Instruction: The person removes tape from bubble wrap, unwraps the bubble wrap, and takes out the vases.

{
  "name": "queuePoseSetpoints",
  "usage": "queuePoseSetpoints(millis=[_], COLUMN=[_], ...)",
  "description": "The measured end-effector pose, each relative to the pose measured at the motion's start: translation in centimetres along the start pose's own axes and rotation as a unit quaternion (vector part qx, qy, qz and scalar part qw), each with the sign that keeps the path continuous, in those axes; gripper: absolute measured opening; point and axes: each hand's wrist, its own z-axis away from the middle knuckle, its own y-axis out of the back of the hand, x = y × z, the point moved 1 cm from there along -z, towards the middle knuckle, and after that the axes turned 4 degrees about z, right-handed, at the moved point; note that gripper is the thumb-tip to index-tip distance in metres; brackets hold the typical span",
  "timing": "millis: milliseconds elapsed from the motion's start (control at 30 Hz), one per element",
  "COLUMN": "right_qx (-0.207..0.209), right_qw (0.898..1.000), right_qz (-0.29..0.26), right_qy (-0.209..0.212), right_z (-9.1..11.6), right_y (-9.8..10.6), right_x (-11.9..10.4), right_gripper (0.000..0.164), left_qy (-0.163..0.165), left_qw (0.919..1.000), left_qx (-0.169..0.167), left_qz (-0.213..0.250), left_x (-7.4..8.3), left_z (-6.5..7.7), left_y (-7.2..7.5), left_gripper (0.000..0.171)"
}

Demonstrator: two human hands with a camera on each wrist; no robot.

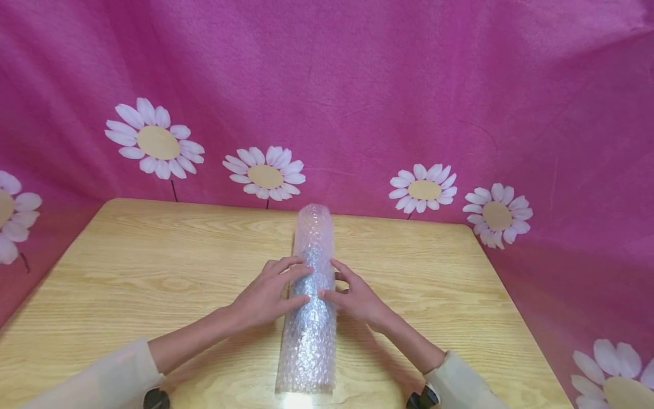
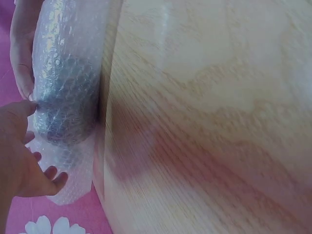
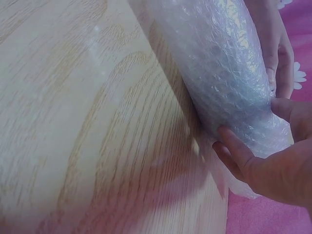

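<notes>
A long roll of clear bubble wrap lies lengthwise on the wooden table, running away from me. Through its layers shows a bluish-grey, cylinder-like thing with a rounded far end; the wrap blurs its kind. Beyond that end the wrap flattens into a loose flap. My left hand rests on the roll's left side and top, fingers spread and lightly bent. From the right, my right hand touches the roll with its thumb on top and its fingers along the side.
The light wood table ends at a back edge close to the wrap's far flap. Behind it and on both sides hangs a magenta cloth printed with white daisies. Pale sleeves cover my forearms, with dark wrist devices beneath.
</notes>
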Motion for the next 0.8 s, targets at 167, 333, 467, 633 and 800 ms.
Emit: queuePoseSetpoints(millis=[167, 333, 467, 633, 800], right_qx=[0.001, 0.001, 0.004, 0.01, 0.016], right_qw=[1.0, 1.0, 1.0, 1.0, 0.999], right_qz=[0.005, 0.013, 0.019, 0.023, 0.025], right_qy=[-0.003, -0.004, -0.006, -0.013, -0.011], right_z=[0.0, 0.0, 0.0, 0.0, 0.1], right_y=[-0.1, 0.0, 0.0, 0.0, -0.1], right_x=[-0.2, -0.1, -0.1, 0.0, 0.0], right_gripper=[0.078, 0.078, 0.079, 0.08, 0.08], left_qy=[-0.059, -0.163, -0.217, -0.243, -0.268], left_qw=[0.997, 0.9783, 0.9638, 0.9542, 0.9446], left_qx=[0.007, 0.016, 0.022, 0.026, 0.033], left_qz=[-0.051, -0.127, -0.154, -0.172, -0.186], left_x=[-0.3, -0.6, -0.9, -1.3, -1.6], left_z=[0.1, 0.0, -0.1, -0.1, -0.2], left_y=[0.1, 0.0, -0.2, -0.3, -0.4], left_gripper=[0.05, 0.043, 0.042, 0.045, 0.045])
